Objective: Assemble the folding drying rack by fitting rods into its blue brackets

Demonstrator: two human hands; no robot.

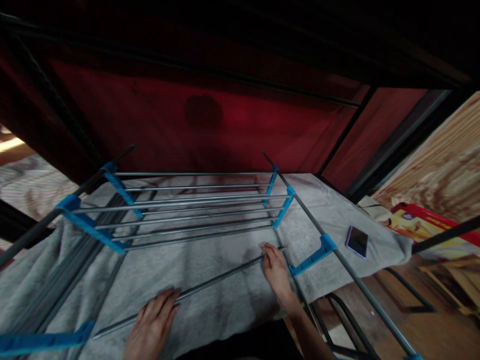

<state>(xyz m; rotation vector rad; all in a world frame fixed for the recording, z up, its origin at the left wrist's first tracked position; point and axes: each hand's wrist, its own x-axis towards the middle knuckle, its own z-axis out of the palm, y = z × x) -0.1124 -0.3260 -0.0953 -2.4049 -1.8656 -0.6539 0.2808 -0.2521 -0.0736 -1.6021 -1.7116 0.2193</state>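
A loose grey metal rod [217, 280] lies slanted low over the grey cloth, its left end nearer to me. My left hand [152, 322] is closed round it toward the left end. Near its right end, my right hand [275, 267] has its fingers wrapped on the rod, beside a blue bracket [311, 260]. Beyond both hands stands a rack of grey tubes, where thin crossbars [198, 217] run between blue plastic brackets [92, 225] on the left and right. Another blue bracket [47, 340] is at the lower left.
A phone [357, 242] rests on the cloth [232, 310] at the right. Several long grey tubes [71, 272] lie at the left. A red and yellow package [423, 225] is at the far right. Dark frame bars and a red panel [240, 125] stand behind the rack.
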